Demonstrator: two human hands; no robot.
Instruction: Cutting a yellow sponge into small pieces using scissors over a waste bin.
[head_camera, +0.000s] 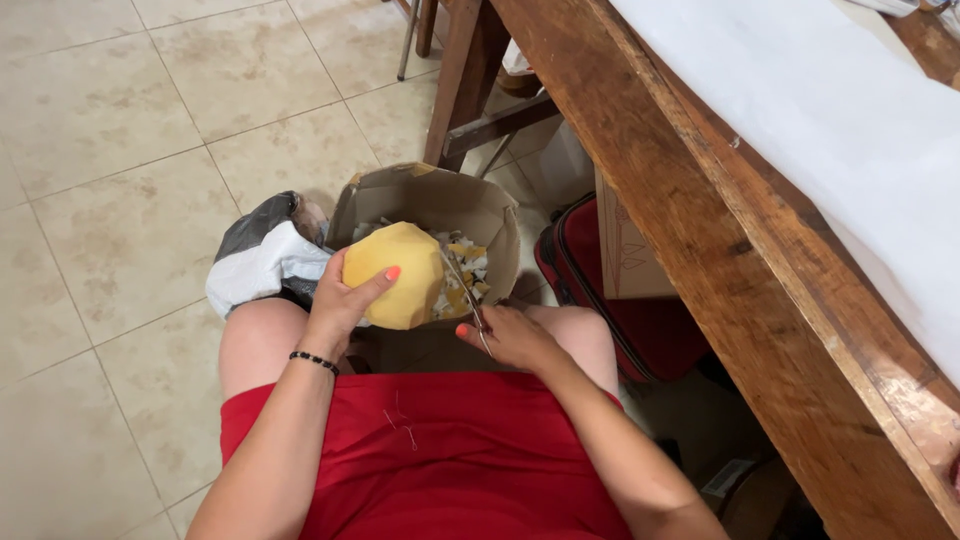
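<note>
From the head view, your left hand (340, 300) cups a rounded yellow piece (395, 273) from its left side, fingers curled around it, thumb on the front face; the piece sits over the open mouth of a brown cardboard box (430, 200) that stands between your knees. Your right hand (510, 335) is closed around a thin metal blade (465, 290), whose tip runs up against the right edge of the yellow piece. Yellow and white scraps (465, 275) lie inside the box, just right of the piece. The wooden table (700, 230) runs close along your right, its edge overhanging your right forearm, so room on that side is tight; a dark red bag (590, 270) and a cardboard carton (625, 250) fill the space beneath it. To your left the tiled floor (110, 150) gives wide room, with only a grey and white cloth bundle (260, 255) beside your left knee. The blade's handle is hidden in your palm, so you cannot tell what kind of tool it is. The box bottom is hidden behind the piece.
</note>
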